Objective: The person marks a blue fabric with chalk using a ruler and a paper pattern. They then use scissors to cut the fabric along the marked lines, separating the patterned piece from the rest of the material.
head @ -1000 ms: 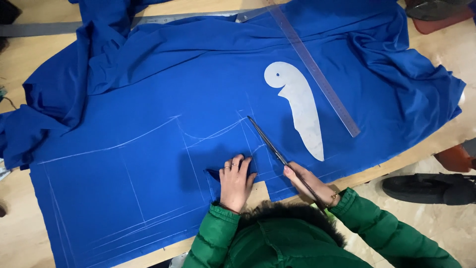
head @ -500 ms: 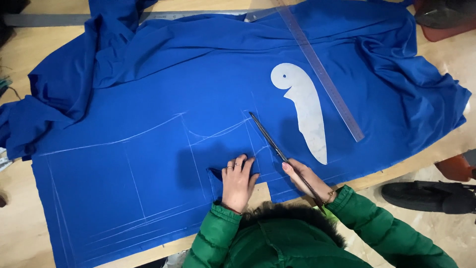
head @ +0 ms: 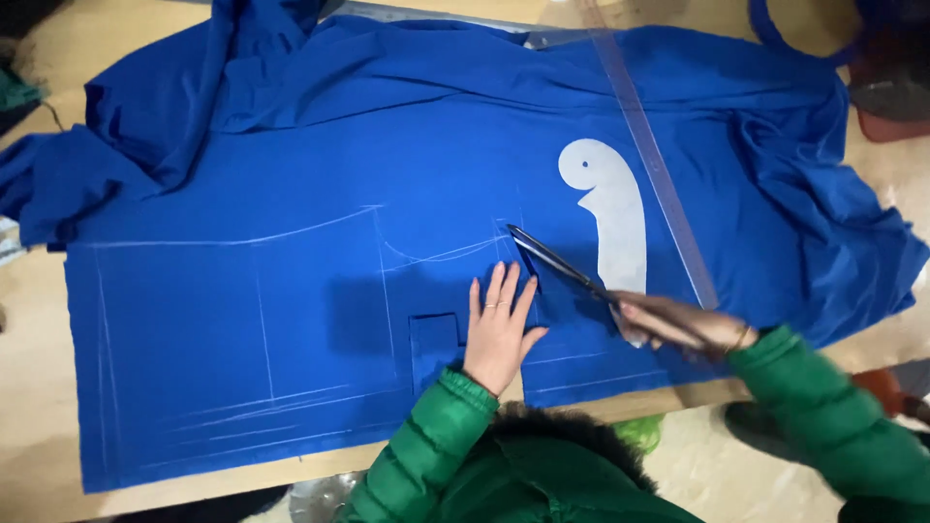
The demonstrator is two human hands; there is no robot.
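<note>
- Two hands work over a sheet of blue fabric (head: pixel 291 320) spread flat across a pale wooden desk (head: pixel 29 465), seen from above the person's head.
- Left hand (head: pixel 499 334) lies palm down on the cloth, fingers stretched wide and holding nothing, pressing the fabric just beside the cut line.
- Right hand (head: pixel 668 324), somewhat blurred, is closed around the handles of a pair of long scissors (head: pixel 572 271); the blades point up and to the left, with the tips at the chalk lines (head: pixel 242 239) near the middle of the cloth.
- White chalk lines mark out straight edges and a curve on the left and centre of the fabric; a small rectangular notch (head: pixel 434 334) shows in the cloth just left of the left hand.
- One white curved pattern template (head: pixel 615 218), rounded at the top with a small hole, rests on the fabric just above the right hand.
- One long clear ruler (head: pixel 649 155) lies slanted across the cloth, touching the template's right side.
- Green padded sleeves (head: pixel 823 416) cover both arms; the far edge of the fabric is bunched in folds on the upper left and at right.
</note>
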